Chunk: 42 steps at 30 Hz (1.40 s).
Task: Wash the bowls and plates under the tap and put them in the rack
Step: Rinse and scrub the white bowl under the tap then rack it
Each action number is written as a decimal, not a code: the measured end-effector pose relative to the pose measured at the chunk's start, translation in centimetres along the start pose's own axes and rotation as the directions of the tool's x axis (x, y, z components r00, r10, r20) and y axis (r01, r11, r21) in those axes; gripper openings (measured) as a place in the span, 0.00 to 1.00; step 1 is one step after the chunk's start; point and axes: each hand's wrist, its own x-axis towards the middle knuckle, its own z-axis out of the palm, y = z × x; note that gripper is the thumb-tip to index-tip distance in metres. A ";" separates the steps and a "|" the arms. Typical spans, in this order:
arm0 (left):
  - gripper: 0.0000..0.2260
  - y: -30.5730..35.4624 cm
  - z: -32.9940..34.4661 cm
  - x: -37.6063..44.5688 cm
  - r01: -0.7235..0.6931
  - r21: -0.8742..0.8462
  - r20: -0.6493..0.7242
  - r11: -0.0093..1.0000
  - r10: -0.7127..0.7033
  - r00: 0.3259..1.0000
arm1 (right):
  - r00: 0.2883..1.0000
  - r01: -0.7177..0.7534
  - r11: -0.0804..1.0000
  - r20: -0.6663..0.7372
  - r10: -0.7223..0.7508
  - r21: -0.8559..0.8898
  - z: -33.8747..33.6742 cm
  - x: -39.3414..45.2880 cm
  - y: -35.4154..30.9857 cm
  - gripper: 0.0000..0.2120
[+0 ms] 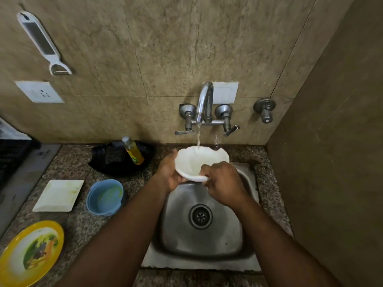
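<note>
The speckled granite surface (68, 168) carries the steel sink (200, 235), set into it below the wall-mounted tap (204, 104). Water runs from the spout into a white bowl (199, 160) with a scalloped rim, held over the back of the sink, directly under the stream.

Left of the sink, unwashed items wait on the surface: a yellow-rimmed round plate (31, 253) nearest the viewer, a white square plate (59, 195) with faint residue, and a blue bowl (105, 196) just beside it. A black dish (122, 160) behind them holds a bottle of yellow dish liquid (133, 151).

The left hand (169, 175) grasps the white bowl from below at its left rim. The right hand (222, 183) closes over the near rim, fingers curled inside — apparently rubbing the inner wall.

Step in hand: rinsing the first bowl. A dark slatted object at the far left edge may be the rack; this cannot be confirmed. The next move likely calls for tipping out the water — then carrying the wet, slippery bowl leftward with a firm grip.
</note>
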 end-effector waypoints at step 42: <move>0.17 -2.7 -2.6 -1.9 -0.675 0.633 0.183 0.379 0.773 0.607 | 0.743 -0.579 0.655 -0.019 0.669 0.486 -1.5 6.0 3.2 0.36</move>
